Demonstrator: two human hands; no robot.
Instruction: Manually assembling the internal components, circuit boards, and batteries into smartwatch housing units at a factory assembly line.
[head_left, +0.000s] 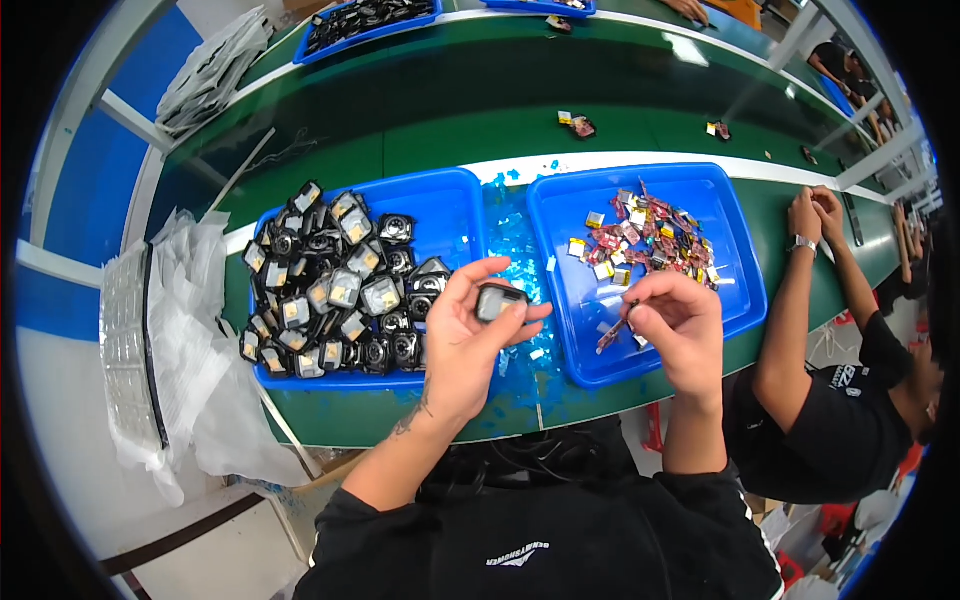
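Note:
My left hand (463, 350) is closed round a small black watch case (495, 303), its rounded-square face with a greyish inside turned up. Over the near part of the right blue tray (738, 285), my right hand (682, 325) is pinched at thumb and forefinger. A thin reddish circuit-board strip (610, 336) appears to hang from those fingertips; the fingers partly hide it. Inside that tray lies a heap of small red circuit boards (655, 235) with silver and yellow battery cells. Similar black watch cases (345, 288) are piled in the left blue tray (450, 205).
Blue scraps (515, 235) litter the green bench between the trays. Clear plastic sheeting and moulded trays (125, 340) stand at the left edge. On the green belt (450, 110) beyond lie a few small parts (578, 125). A co-worker (830, 400) sits close on the right, arms over the bench.

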